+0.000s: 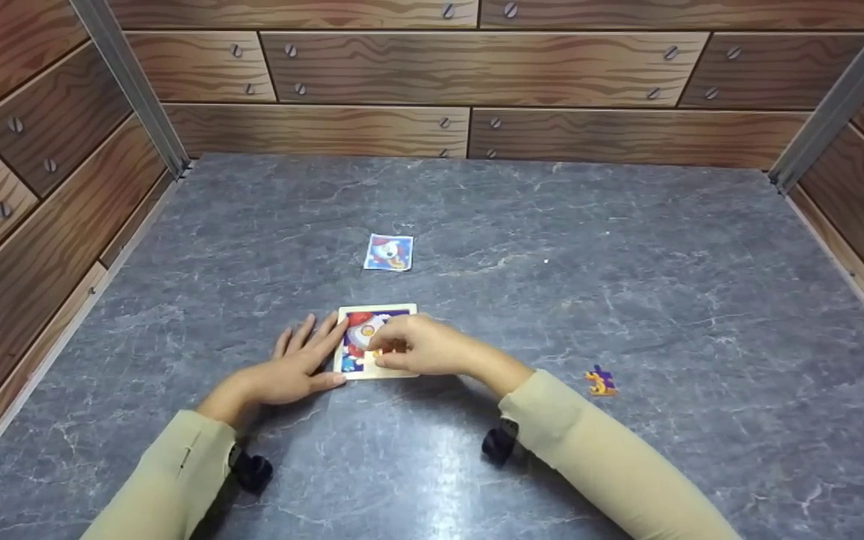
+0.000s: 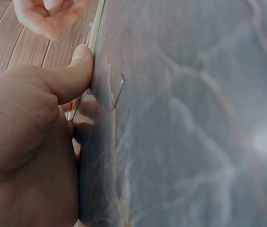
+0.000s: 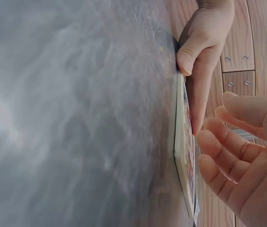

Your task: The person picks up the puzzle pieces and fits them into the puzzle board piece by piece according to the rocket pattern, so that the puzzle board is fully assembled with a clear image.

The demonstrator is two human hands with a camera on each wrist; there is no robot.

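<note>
A small picture puzzle in a cream-framed tray (image 1: pixel 379 376) lies flat on the table. My left hand (image 1: pixel 293 371) rests at its left side, fingers stretched, with the fingertips on the frame and the thumb at the lower left corner. Above the tray's right half is my right hand (image 1: pixel 424 345), its fingers loosely bent and the thumb apart from them. In the right wrist view no piece shows between the fingers (image 3: pixel 218 146), which hover close over the picture. That hand hides much of the puzzle's right part. Bare cream backing shows under its thumb.
A loose purple and orange puzzle piece (image 1: pixel 601 381) lies to the right, beyond the right forearm. Behind the tray is a small printed picture card (image 1: pixel 389 253). Wood-patterned walls (image 1: pixel 477 67) enclose the grey marbled table (image 1: pixel 664 262) at the back and sides.
</note>
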